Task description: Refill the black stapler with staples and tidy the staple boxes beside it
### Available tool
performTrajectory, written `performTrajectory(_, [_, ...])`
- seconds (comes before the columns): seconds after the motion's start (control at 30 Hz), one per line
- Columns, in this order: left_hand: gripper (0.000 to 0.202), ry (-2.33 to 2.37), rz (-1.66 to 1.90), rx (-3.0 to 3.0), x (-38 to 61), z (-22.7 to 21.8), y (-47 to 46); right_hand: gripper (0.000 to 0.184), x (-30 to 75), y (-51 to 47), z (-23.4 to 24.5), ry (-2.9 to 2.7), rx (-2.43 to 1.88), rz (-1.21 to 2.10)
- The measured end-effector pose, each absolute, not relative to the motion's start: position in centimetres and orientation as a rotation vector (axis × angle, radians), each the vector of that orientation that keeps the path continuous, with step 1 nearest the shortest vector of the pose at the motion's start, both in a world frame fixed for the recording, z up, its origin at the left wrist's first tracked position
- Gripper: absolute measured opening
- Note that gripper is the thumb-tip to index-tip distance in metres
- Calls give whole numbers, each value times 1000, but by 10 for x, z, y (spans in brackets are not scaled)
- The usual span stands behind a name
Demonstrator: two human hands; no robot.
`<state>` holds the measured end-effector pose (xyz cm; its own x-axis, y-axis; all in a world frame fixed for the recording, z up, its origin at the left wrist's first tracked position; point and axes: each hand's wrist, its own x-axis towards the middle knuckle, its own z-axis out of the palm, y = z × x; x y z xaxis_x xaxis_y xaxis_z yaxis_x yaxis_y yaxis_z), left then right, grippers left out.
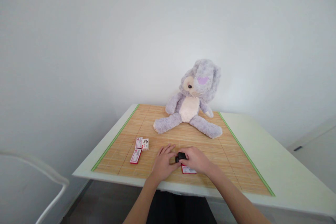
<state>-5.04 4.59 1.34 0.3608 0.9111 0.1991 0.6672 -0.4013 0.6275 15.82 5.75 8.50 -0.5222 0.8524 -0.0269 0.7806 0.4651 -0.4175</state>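
My right hand (195,158) is closed around a small black object (181,156), blocky and partly covered by the fingers. My left hand (164,163) is at the object's left end, thumb and index finger pinching it while the other fingers stretch forward on the mat. Just under my right hand lies a red-and-white flat box (188,170), its upper part hidden. To the left of my hands are a small white box with a dark picture (145,144), a flat labelled red-and-white box (139,142) touching it, and another red-edged box (135,156) nearer me.
A lilac plush rabbit (189,108) sits against the wall at the back of the bamboo mat (210,168). The green-edged mat lies on a white table (291,182). A white curved rail (39,168) stands at the lower left.
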Motion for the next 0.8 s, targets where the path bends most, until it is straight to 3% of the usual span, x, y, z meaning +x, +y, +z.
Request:
performTrajectory(0.13, [36, 1375, 741, 2194, -50, 13, 45, 33, 174, 58, 92, -2468, -1364, 601])
performTrajectory(0.3, [51, 1429, 841, 2173, -49, 13, 43, 21, 208, 57, 88, -2378, -1335, 700])
performTrajectory(0.53, [49, 1441, 886, 2145, -48, 15, 39, 40, 240, 36, 56, -2044, -1554, 738])
performTrajectory(0.8, [75, 1351, 782, 2183, -41, 31, 29, 58, 252, 18, 13, -1676, -1660, 917])
